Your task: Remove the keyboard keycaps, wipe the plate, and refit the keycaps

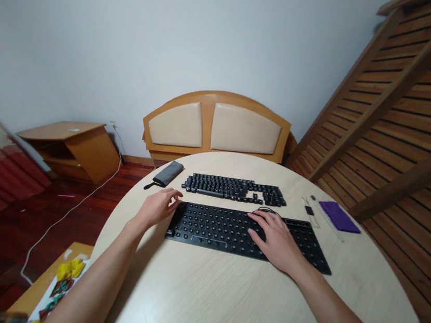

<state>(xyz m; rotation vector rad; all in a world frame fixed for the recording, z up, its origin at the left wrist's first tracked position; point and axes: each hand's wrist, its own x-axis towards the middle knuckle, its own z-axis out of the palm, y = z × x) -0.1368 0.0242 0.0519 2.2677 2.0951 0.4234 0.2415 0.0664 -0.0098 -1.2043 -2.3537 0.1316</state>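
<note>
A black keyboard base lies on the round table, its key posts bare over most of the surface. At its bottom left corner sits a keycap. Behind the base, loose black keycaps are laid out in rows like a keyboard. My left hand is at the base's upper left corner, fingers bent and apart, with nothing visible in them. Over the right part of the base, my right hand rests with its fingers spread, covering some of the posts. A dark cable shows behind its fingertips.
A grey pouch lies at the table's back left. To the right are a purple cloth, a thin clear strip and a small black tool. A lower surface with yellow and coloured items stands at left.
</note>
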